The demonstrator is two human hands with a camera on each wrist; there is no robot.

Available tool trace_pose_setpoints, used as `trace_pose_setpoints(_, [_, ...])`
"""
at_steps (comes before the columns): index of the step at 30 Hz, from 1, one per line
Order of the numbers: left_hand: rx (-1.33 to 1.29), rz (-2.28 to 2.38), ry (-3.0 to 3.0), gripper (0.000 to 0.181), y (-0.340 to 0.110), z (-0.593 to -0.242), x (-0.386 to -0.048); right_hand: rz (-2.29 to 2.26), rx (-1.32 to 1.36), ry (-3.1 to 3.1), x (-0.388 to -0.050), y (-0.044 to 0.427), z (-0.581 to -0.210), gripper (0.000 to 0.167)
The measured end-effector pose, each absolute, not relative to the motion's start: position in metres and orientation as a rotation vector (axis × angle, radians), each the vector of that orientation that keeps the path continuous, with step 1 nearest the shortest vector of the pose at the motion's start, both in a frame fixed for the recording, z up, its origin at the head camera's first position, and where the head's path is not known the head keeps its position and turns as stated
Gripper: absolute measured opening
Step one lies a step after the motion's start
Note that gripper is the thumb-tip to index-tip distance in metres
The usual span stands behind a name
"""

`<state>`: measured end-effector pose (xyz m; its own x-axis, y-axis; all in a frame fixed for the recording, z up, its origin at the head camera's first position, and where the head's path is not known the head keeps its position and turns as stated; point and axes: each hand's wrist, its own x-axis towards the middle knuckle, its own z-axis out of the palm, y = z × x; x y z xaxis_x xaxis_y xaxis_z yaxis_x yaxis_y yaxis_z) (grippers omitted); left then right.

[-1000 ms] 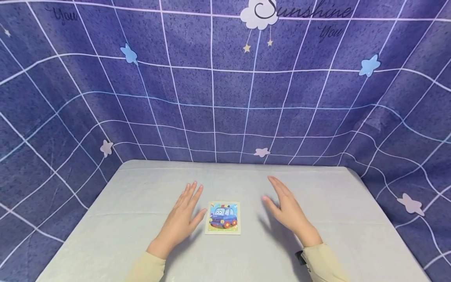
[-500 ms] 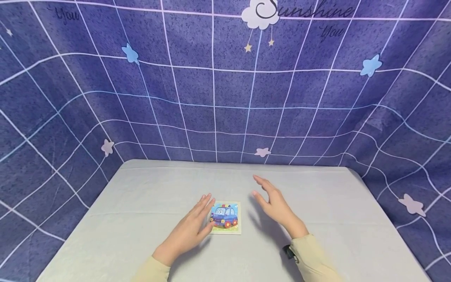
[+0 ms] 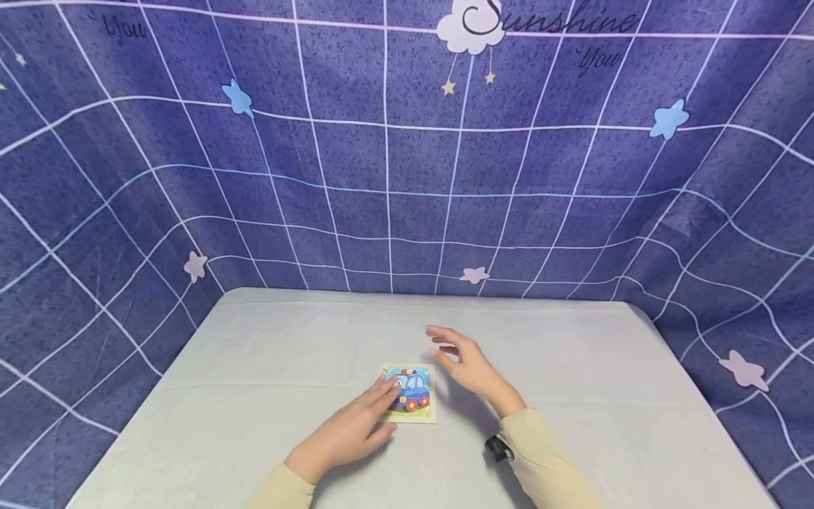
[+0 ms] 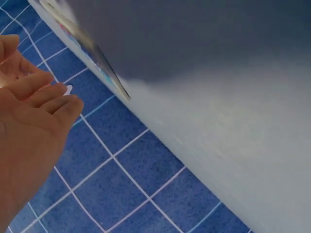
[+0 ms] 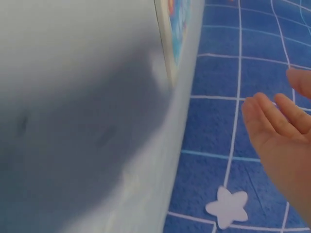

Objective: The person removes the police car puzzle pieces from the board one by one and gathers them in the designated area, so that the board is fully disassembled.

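We're prob. at the reach: L hand [image 3: 352,428], fingers nearly straight, hovers over the L edge of the car tile [image 3: 415,397], flat on the counter [image 3: 254,360], approx. mid L–R. R hand [image 3: 475,367], loosely bent, hangs just off its far R corner. Each grip's fairly wide, w/ nothing held. Next prob. calls for fingertips down on opp. edges. Tile's approx. square, no clear long axis; print's nose points L, roof away from us.

A counter [image 3: 604,396] under pale grey cloth [image 3: 254,346] spreads beneath and beyond the left hand [image 3: 350,430] and right hand [image 3: 472,366]. Between them, a square picture board [image 3: 416,397] lies flat on it, partly hidden by the left hand.
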<state>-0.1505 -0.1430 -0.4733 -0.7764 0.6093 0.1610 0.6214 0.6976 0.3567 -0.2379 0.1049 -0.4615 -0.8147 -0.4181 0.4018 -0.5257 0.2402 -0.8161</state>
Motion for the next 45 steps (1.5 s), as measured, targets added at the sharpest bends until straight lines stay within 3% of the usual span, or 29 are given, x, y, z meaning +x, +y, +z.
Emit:
trace_pose_setpoints(18, [-1.122, -0.490, -3.031, 0.058, -0.136, -0.474, -0.150, 1.627, 1.082, -2.680, -0.253, 0.059, -0.480, 0.039])
trace_pose_setpoints(45, [-1.170, -0.451, -3.081, 0.058, -0.136, -0.473, -0.151, 1.261, 1.007, -2.917, -0.261, 0.033, -0.488, 0.038])
